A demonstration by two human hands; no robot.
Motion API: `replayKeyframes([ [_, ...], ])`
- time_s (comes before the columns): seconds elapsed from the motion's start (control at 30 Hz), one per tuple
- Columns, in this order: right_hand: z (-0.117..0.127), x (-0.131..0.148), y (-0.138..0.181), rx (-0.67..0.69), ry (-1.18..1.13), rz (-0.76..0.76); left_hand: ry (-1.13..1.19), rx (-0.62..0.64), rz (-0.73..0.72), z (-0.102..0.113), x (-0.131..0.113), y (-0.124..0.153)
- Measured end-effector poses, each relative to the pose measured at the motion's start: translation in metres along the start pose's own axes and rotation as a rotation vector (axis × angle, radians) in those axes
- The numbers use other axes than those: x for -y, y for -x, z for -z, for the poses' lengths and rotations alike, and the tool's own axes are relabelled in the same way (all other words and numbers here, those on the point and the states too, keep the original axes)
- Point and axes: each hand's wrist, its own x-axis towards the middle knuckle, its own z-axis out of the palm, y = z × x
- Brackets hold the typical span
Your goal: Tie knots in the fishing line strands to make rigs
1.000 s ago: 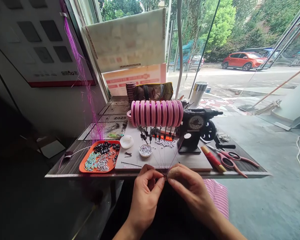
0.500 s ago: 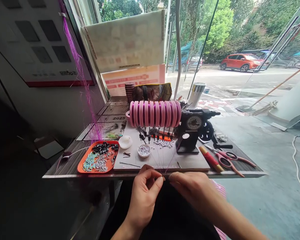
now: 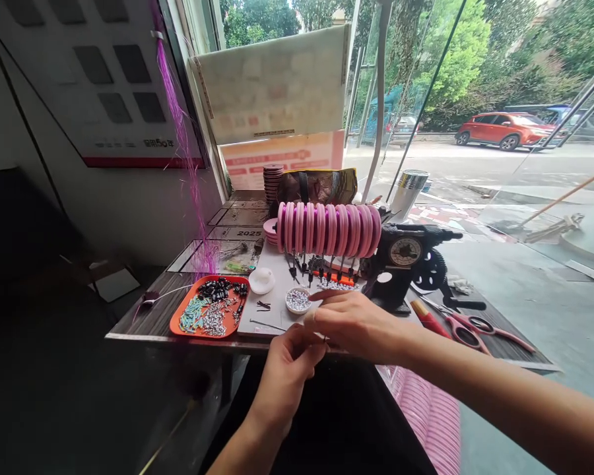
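My left hand (image 3: 288,373) is closed in a pinch in front of the table edge. Thin threads ran to its fingertips a moment ago; a tiny dark bit shows there now. Just above it, my right hand (image 3: 352,324) reaches across with one finger stretched to the rim of a small white bowl (image 3: 297,301) of pale beads. Its other fingers are curled, and what they hold, if anything, is hidden. Behind stands a row of pink spools (image 3: 329,229) wound with purple thread, dark weights (image 3: 311,277) hanging beneath. A black hand-cranked winder (image 3: 404,254) adjoins them.
An orange tray (image 3: 175,323) of black, silver and turquoise beads lies left, near a white lid (image 3: 262,280). Scissors (image 3: 470,330) and a red-handled tool (image 3: 429,319) lie right. Purple strands (image 3: 194,191) hang at left. Pink ringed rolls (image 3: 428,422) sit below the table.
My right hand has moved left and up, over the board to the bead bowl. The left hand keeps its pinch. The whole view has shifted, so the table appears farther right.
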Motion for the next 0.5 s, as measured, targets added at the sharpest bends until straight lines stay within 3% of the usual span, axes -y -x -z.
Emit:
replayKeyframes([
  [0.1, -0.001, -0.001, 0.003, -0.059, 0.025, -0.087, -0.021, -0.015, -0.016, 0.002, -0.002, -0.003],
  [0.2, -0.002, 0.000, 0.003, -0.135, 0.055, -0.133, -0.189, -0.039, -0.199, 0.002, -0.006, -0.004],
  [0.33, -0.003, 0.003, 0.000, -0.220, 0.050, -0.255, -0.604, -0.192, -0.595, 0.000, -0.005, -0.003],
  [0.5, 0.001, 0.005, -0.009, -0.189, -0.052, -0.427, -1.070, -0.340, -1.152, 0.004, -0.002, -0.005],
])
